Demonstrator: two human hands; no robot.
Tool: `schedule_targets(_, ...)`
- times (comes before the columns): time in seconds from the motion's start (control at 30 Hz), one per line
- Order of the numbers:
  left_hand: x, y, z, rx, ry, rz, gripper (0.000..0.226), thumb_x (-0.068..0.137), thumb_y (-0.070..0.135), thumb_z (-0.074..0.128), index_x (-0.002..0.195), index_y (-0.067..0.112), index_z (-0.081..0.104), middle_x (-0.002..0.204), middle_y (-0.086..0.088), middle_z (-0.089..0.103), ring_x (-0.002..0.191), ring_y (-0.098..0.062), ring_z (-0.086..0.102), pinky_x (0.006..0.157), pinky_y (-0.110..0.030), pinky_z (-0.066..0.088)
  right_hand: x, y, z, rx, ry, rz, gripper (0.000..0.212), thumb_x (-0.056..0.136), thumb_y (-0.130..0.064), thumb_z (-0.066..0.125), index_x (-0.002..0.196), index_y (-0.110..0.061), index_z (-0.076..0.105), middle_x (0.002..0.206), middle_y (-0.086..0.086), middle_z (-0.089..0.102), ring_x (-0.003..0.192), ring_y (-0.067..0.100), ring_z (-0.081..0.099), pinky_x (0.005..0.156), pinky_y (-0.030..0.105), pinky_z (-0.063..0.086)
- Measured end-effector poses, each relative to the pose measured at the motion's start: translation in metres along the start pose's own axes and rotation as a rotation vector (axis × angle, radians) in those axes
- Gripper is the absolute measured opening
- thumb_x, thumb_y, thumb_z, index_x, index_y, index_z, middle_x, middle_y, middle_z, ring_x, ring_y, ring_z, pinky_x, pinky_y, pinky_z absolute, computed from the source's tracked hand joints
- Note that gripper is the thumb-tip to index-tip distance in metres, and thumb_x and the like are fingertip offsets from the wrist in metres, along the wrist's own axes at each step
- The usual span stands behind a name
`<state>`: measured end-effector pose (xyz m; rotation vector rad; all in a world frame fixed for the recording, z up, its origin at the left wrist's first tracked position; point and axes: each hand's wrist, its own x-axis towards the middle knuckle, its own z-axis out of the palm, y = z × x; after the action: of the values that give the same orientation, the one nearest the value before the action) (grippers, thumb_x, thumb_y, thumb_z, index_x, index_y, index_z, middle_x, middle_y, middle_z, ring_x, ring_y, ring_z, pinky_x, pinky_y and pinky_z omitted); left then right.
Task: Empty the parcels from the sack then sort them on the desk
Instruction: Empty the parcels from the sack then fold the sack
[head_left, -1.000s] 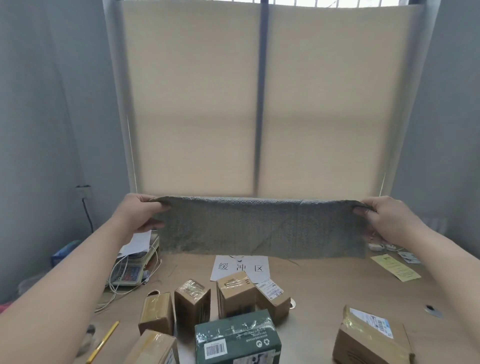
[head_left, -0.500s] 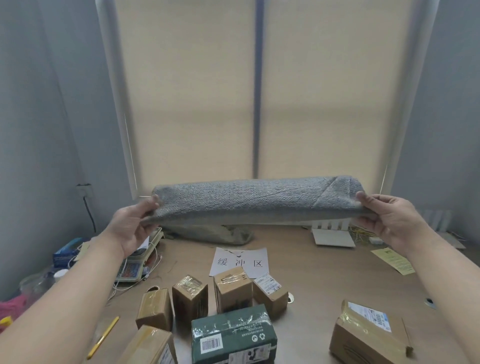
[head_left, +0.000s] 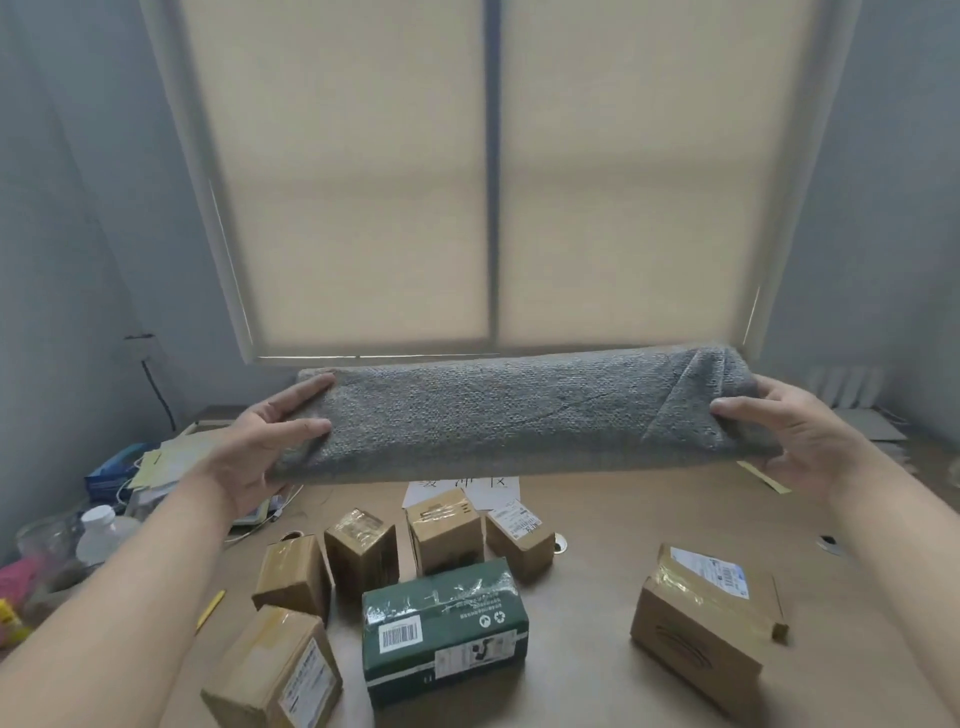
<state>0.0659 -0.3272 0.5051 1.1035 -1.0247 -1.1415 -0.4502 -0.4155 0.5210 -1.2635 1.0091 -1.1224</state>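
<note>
Grey woven fabric forms the sack (head_left: 519, 415). It is folded into a long horizontal band and held in the air above the far half of the table (head_left: 597, 525), touching only the hands. A diagonal crease crosses its right end.

- Left hand (head_left: 260, 452): at the 9 o'clock end of the sack, thumb and fingers curled round the fabric.
- Right hand (head_left: 800, 447): at the 3 o'clock end, thumb on the near face and the other fingers behind, gripping the fabric.

At 6 o'clock below the sack, parcels rest on the brown table top.

- Green parcel (head_left: 447, 623): centre of the group, lying on its side, with a barcode label facing the camera and clear tape over the top.
- Small brown cartons (head_left: 444, 530): four units in an arc from 10 to 1 o'clock of the green parcel, close together, taped.
- Labelled carton (head_left: 275, 670): at 8 o'clock of the green parcel, near the table edge.
- Large brown parcel (head_left: 696, 629): at 3 o'clock, well apart from the group, with a white label on top.

A white sheet (head_left: 493, 486) with printed characters lies flat at 12 o'clock of the cartons, partly hidden by the sack. A yellow stick (head_left: 210, 609) lies at 9 o'clock. Papers, cables and a white-capped bottle (head_left: 101, 530) occupy the table's left edge.

A beige roller blind (head_left: 363, 182) covers the window at 12 o'clock. Pale grey-blue walls (head_left: 62, 208) flank it.
</note>
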Motion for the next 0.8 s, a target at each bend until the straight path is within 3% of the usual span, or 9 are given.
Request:
schedule_targets(0.03,0.002,-0.003,0.004,0.0,0.018,0.002,0.058,0.075,-0.001,0.077,0.124,0.03,0.071,0.121,-0.004,0.073,0.094,-0.023,0.071,0.065,-0.032,0.064,-0.003,0.002,-0.002,0.027,0.025,0.02,0.079,0.047,-0.03,0.098,0.117,-0.006,0.07,0.115,0.019,0.074,0.093,0.032,0.074,0.084,0.044,0.06)
schedule_targets(0.07,0.006,-0.007,0.007,-0.004,0.026,0.003,0.049,0.079,0.003,0.074,0.121,0.029,0.073,0.119,-0.004,0.074,0.09,-0.021,0.072,0.063,-0.031,0.063,-0.007,0.003,-0.001,0.052,0.045,0.038,0.072,0.053,-0.029,0.096,0.115,-0.002,0.07,0.106,0.019,0.076,0.085,0.029,0.076,0.079,0.042,0.063)
schedule_targets(0.13,0.013,-0.014,0.011,-0.003,0.03,0.002,0.039,0.081,0.007,0.07,0.114,0.028,0.076,0.118,-0.006,0.074,0.088,-0.022,0.073,0.063,-0.029,0.063,-0.019,0.001,0.004,0.117,0.074,0.064,0.036,0.081,-0.019,0.077,0.109,0.001,0.068,0.091,0.013,0.079,0.071,0.022,0.077,0.061,0.034,0.064)
schedule_targets(0.2,0.021,-0.021,0.015,0.007,0.026,-0.001,0.039,0.08,0.007,0.071,0.111,0.029,0.077,0.118,-0.007,0.074,0.093,-0.025,0.07,0.065,-0.029,0.063,-0.027,0.003,0.001,0.124,0.134,0.072,0.019,0.093,-0.015,0.063,0.105,-0.001,0.069,0.086,0.01,0.08,0.069,0.02,0.077,0.055,0.03,0.062)
schedule_targets(0.4,0.038,-0.036,0.047,0.053,-0.017,0.006,0.039,0.086,-0.002,0.068,0.109,0.029,0.077,0.107,-0.001,0.078,0.091,-0.021,0.072,0.062,-0.026,0.062,-0.057,0.016,-0.027,0.09,0.303,0.025,0.016,0.097,-0.013,0.061,0.107,-0.003,0.068,0.085,0.009,0.08,0.069,0.02,0.077,0.055,0.033,0.062)
schedule_targets(0.57,0.048,-0.047,0.096,0.111,-0.065,0.004,0.039,0.084,-0.002,0.071,0.106,0.028,0.079,0.114,-0.003,0.076,0.103,-0.025,0.068,0.081,-0.037,0.059,-0.085,0.028,-0.073,0.08,0.365,-0.022,0.024,0.096,-0.013,0.061,0.115,0.0,0.068,0.102,0.014,0.076,0.073,0.02,0.077,0.062,0.035,0.064)
schedule_targets(0.67,0.05,-0.051,0.14,0.104,-0.086,0.008,0.04,0.084,-0.005,0.07,0.108,0.025,0.078,0.11,-0.005,0.077,0.1,-0.026,0.069,0.08,-0.036,0.059,-0.1,0.032,-0.111,0.057,0.394,-0.061,0.047,0.08,-0.028,0.076,0.117,0.0,0.068,0.105,0.016,0.075,0.075,0.02,0.077,0.061,0.033,0.063)
schedule_targets(0.73,0.051,-0.055,0.172,0.107,-0.076,0.017,0.04,0.084,-0.006,0.07,0.105,0.027,0.079,0.107,-0.003,0.078,0.094,-0.023,0.07,0.076,-0.034,0.06,-0.11,0.032,-0.139,0.004,0.416,-0.092,0.08,0.047,-0.051,0.094,0.11,-0.006,0.072,0.099,0.012,0.079,0.078,0.02,0.077,0.06,0.032,0.062)
schedule_targets(0.8,0.052,-0.062,0.207,0.104,-0.061,0.023,0.041,0.083,-0.007,0.07,0.101,0.028,0.081,0.107,-0.003,0.078,0.091,-0.022,0.071,0.077,-0.034,0.061,-0.119,0.034,-0.169,-0.003,0.433,-0.108,0.097,0.023,-0.061,0.096,0.103,-0.011,0.074,0.093,0.007,0.08,0.078,0.019,0.077,0.06,0.031,0.062)
